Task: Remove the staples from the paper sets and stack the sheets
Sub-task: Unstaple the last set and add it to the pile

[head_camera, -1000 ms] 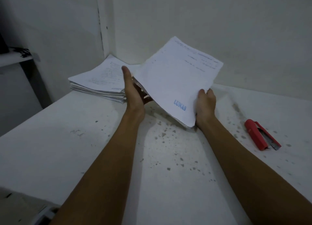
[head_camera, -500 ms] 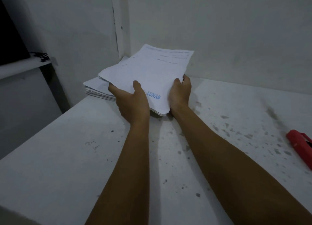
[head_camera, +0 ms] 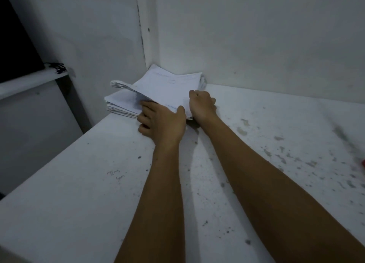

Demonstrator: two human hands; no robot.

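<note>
A set of white sheets [head_camera: 167,87] lies on top of the paper stack [head_camera: 120,105] in the far corner of the white table [head_camera: 79,183]. My left hand [head_camera: 162,122] grips the set's near edge, thumb on top and fingers curled under it, so its left side is still lifted off the stack. My right hand [head_camera: 201,105] holds the near right corner of the same set, fingers curled round its edge. Blue printed lettering shows between my two hands.
Two walls meet right behind the stack. A red stapler tool [head_camera: 363,162] just shows at the right edge of the frame. Loose staples [head_camera: 115,174] lie on the table at the left. A white shelf [head_camera: 29,79] stands to the left.
Both hands have carried the sheet set from mid-air in front of me back to the corner and lowered it onto the stack. The view has turned left, so the red tool has slid nearly out of sight.
</note>
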